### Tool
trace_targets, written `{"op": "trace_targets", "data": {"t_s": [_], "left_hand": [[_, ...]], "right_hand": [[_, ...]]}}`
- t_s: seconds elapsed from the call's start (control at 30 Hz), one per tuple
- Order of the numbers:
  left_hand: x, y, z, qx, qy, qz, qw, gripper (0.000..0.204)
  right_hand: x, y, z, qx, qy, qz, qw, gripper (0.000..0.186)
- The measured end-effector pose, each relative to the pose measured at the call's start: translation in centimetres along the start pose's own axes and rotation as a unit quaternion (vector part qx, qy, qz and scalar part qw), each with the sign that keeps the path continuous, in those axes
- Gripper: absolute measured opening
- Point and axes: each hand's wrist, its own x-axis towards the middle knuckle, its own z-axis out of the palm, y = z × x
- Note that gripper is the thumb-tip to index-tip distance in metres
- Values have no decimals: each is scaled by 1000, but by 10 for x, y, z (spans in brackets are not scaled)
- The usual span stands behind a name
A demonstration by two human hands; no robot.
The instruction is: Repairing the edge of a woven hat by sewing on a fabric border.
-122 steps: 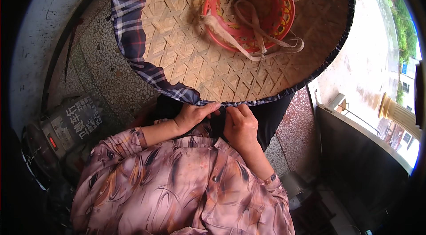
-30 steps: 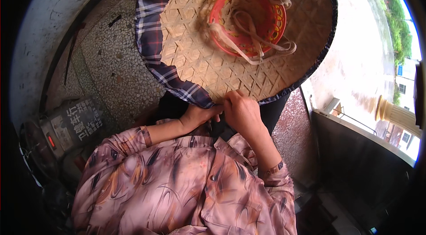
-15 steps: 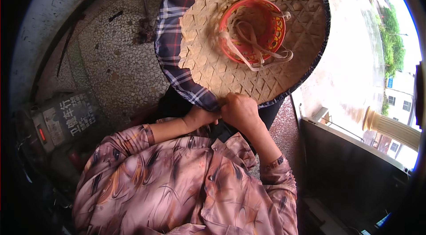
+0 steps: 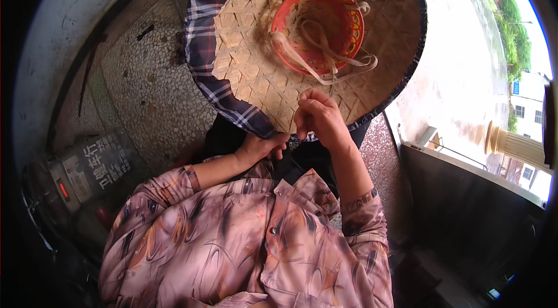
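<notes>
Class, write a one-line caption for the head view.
Left hand pinching the plaid cloth edging of a woven bamboo hat, right hand poised over it.

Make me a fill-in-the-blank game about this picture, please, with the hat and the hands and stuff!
1. The ring inside the woven hat is coloured ____.
2. The checked cloth looks wider on the hat's ____ side than on its right side.
3. The hand nearer the ring is the person's ____ one.
4. The leaves on the trees outside are ____.

Missing words: red; left; right; green.
</notes>
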Motion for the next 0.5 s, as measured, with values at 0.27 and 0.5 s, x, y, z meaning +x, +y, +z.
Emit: {"op": "trace_targets", "data": {"t_s": [0.27, 0.5], "left_hand": [[0, 5, -1, -16, 18, -41, 999, 29], [-2, 8, -6, -8, 28, -66, 997, 31]], "right_hand": [[-48, -21, 10, 183, -60, -169, 967, 18], [-71, -7, 17, 236, -107, -312, 914, 16]]}}
